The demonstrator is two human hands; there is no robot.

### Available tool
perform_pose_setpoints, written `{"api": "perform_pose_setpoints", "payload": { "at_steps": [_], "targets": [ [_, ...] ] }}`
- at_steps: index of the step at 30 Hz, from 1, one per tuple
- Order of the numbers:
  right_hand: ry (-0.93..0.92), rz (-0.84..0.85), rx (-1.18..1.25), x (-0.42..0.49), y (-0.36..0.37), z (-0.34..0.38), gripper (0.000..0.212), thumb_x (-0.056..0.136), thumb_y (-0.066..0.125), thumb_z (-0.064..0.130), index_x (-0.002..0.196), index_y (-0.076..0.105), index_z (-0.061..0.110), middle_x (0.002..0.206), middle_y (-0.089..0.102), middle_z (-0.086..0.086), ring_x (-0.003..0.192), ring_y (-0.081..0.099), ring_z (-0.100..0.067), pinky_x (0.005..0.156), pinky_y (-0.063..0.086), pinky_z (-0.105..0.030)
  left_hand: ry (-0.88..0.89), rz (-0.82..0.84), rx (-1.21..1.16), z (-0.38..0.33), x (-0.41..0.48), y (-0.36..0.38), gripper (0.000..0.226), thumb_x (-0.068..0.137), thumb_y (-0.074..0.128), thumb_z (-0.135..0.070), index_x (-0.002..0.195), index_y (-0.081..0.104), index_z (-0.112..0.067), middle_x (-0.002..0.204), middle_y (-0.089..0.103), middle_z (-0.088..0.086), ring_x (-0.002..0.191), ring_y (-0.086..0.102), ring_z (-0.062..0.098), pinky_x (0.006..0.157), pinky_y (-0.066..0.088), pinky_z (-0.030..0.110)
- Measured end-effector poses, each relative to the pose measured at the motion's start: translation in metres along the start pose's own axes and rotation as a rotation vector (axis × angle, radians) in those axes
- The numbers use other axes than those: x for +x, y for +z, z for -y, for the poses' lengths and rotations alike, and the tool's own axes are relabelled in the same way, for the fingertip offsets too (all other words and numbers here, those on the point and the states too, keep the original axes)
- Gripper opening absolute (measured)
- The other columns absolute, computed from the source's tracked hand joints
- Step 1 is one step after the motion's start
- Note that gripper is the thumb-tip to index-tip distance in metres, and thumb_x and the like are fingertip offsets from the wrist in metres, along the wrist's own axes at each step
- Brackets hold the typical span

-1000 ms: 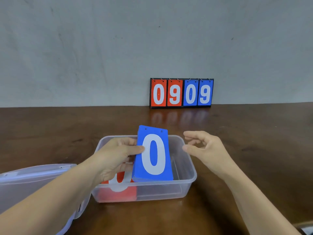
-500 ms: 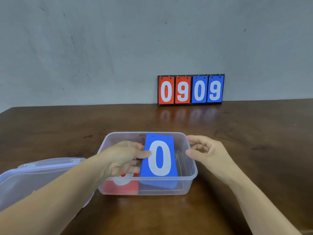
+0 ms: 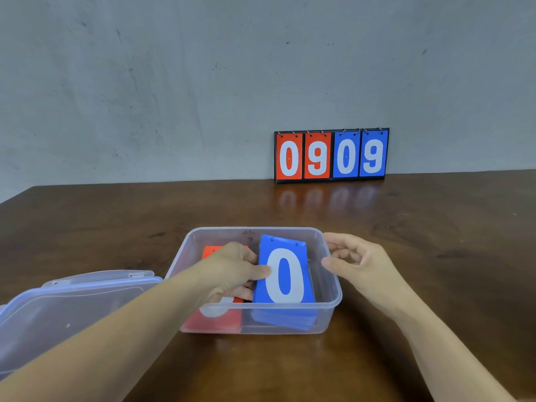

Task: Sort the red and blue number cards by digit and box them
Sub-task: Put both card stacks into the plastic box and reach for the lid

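We judge the blue stack of stiff number cards [image 3: 285, 274], a white 0 on its top face, to be light and rigid. Its smooth cards look ready to slide over one another, so it is best pinched through its whole thickness at a long edge, not lifted by the top card alone. It sits in the right half of the clear plastic box [image 3: 329, 317] on the brown wooden counter [image 3: 116, 227]. Its near end is low by the front wall and its far end appears tilted up. The left hand [image 3: 229, 274] grips its left long edge, thumb pressed on the blue face beside the digit and fingers [image 3: 240, 293] curled beneath. That hand covers most of the red stack of cards [image 3: 214, 317], which lies flat just beside. The right hand [image 3: 359, 265] hangs loosely curled and holds nothing, just outside the box's right wall. We cannot tell whether it touches the rim. It is apart from the blue stack.
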State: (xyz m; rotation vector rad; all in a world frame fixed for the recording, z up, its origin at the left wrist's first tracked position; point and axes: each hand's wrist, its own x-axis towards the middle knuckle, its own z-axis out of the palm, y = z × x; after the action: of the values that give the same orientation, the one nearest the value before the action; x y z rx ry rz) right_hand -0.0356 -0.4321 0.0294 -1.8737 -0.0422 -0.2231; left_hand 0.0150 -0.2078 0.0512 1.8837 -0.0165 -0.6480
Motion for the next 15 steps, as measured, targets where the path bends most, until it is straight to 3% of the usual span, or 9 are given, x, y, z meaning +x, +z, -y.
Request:
{"api": "perform_pose_setpoints", "payload": {
  "at_steps": [4, 8, 12, 15],
  "targets": [
    [0.008, -0.004, -0.007, 0.000, 0.000, 0.000, 0.035, 0.085, 0.069, 0.010, 0.116, 0.065, 0.025, 0.103, 0.069, 0.009, 0.090, 0.063, -0.010, 0.074, 0.056, -0.024, 0.019, -0.052, 0.151, 0.001, 0.002, 0.001, 0.019, 0.090, 0.066, -0.019, 0.100, 0.064, -0.004, 0.100, 0.074, 0.007, 0.087, 0.073, 0.019, 0.081, 0.059, 0.041],
    [0.000, -0.007, 0.013, -0.001, 0.000, 0.000, 0.035, 0.084, 0.070, 0.008, 0.113, 0.065, 0.026, 0.101, 0.070, 0.009, 0.087, 0.064, -0.010, 0.071, 0.055, -0.021, 0.064, -0.174, 0.402, -0.002, -0.001, 0.001, 0.022, 0.086, 0.070, -0.029, 0.091, 0.068, -0.008, 0.092, 0.075, 0.001, 0.075, 0.073, 0.009, 0.057, 0.058, 0.022],
    [0.011, -0.013, 0.021, -0.001, 0.000, -0.002, 0.036, 0.084, 0.070, 0.009, 0.116, 0.064, 0.024, 0.100, 0.071, 0.008, 0.087, 0.064, -0.010, 0.071, 0.055, -0.021, 0.129, -0.294, 0.531, -0.005, -0.004, -0.004, 0.023, 0.079, 0.078, -0.028, 0.078, 0.071, -0.006, 0.068, 0.073, 0.002, 0.060, 0.070, 0.009, 0.065, 0.059, 0.028],
    [0.005, -0.010, 0.020, 0.000, 0.001, -0.001, 0.034, 0.085, 0.069, 0.010, 0.114, 0.064, 0.026, 0.099, 0.071, 0.010, 0.086, 0.065, -0.007, 0.070, 0.055, -0.021, 0.179, -0.335, 0.526, -0.012, -0.011, -0.009, 0.022, 0.079, 0.078, -0.025, 0.090, 0.069, -0.009, 0.072, 0.074, 0.003, 0.060, 0.070, 0.007, 0.071, 0.060, 0.034]
  ]
}}
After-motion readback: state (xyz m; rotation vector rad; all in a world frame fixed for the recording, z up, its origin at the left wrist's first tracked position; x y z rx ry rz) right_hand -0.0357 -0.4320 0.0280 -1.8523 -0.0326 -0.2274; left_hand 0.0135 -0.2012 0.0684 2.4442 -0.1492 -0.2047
